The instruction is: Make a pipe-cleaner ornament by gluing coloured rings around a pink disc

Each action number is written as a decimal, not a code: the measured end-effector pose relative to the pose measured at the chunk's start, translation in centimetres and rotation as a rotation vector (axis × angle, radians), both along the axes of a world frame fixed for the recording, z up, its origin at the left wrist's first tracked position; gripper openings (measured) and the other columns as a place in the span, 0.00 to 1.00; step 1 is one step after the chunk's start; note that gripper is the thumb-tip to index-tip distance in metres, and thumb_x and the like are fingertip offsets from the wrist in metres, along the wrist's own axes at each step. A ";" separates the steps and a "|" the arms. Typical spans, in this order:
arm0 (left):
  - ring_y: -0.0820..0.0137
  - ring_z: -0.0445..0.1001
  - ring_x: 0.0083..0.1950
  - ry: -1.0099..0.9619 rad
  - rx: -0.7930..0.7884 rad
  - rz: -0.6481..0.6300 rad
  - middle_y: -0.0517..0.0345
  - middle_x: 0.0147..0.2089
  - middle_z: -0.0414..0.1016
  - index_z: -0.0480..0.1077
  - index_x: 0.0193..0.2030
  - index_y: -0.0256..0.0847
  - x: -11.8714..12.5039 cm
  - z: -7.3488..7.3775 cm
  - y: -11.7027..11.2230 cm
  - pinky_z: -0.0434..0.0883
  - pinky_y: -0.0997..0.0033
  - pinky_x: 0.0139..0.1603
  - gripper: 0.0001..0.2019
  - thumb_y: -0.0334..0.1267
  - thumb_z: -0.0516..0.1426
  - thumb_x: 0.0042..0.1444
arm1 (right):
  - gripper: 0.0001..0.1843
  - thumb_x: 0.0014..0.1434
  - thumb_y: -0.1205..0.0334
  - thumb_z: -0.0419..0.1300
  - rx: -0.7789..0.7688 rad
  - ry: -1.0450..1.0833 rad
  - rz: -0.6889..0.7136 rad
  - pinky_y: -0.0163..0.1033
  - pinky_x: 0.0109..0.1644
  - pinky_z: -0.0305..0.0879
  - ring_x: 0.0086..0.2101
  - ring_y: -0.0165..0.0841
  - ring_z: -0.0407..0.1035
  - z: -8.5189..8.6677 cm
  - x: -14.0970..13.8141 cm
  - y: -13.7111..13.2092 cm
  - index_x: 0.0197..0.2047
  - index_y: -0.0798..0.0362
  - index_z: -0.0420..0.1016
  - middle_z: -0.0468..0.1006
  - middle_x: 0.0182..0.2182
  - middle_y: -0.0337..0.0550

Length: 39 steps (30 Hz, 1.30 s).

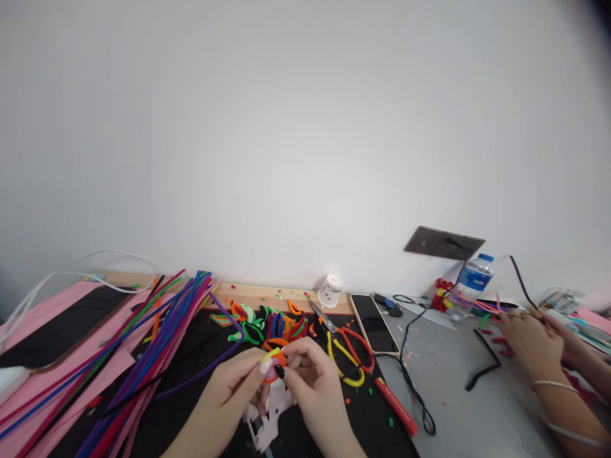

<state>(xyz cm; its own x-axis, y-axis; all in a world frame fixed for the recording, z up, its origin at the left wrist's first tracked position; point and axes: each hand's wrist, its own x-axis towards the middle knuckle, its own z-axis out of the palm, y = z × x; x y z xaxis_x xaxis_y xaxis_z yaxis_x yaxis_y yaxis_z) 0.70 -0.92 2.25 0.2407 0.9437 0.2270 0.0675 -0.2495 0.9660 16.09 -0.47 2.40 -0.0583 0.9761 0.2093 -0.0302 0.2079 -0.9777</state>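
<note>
My left hand (241, 381) and my right hand (312, 378) meet in front of me, fingers and thumbs pinched on a small looped orange-and-yellow pipe cleaner piece (281, 360). The fingertips partly cover it. Below them, a pale pink plastic tool (270, 420) is partly hidden by my hands, and I cannot make out its kind. Just beyond my fingers lies a pile of bent pipe cleaner pieces (277, 324) in green, orange, red and purple. To the right of my right hand are scissors (351, 356) with red and yellow handles.
A bundle of long pipe cleaners (157, 356) spreads across the left side over pink sheets (33, 407). Along the wall stand a paper cup (329, 291) and a water bottle (475, 280). A phone (375, 323) and black cable (410, 375) lie right. Another person's hands (532, 340) work at far right.
</note>
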 end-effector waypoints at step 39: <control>0.68 0.78 0.28 -0.034 0.078 0.216 0.59 0.28 0.81 0.79 0.31 0.45 -0.3 -0.4 0.0 0.74 0.77 0.29 0.06 0.35 0.60 0.51 | 0.08 0.48 0.71 0.64 0.039 0.037 -0.083 0.34 0.33 0.67 0.30 0.33 0.72 -0.5 0.0 -0.1 0.33 0.52 0.75 0.77 0.27 0.40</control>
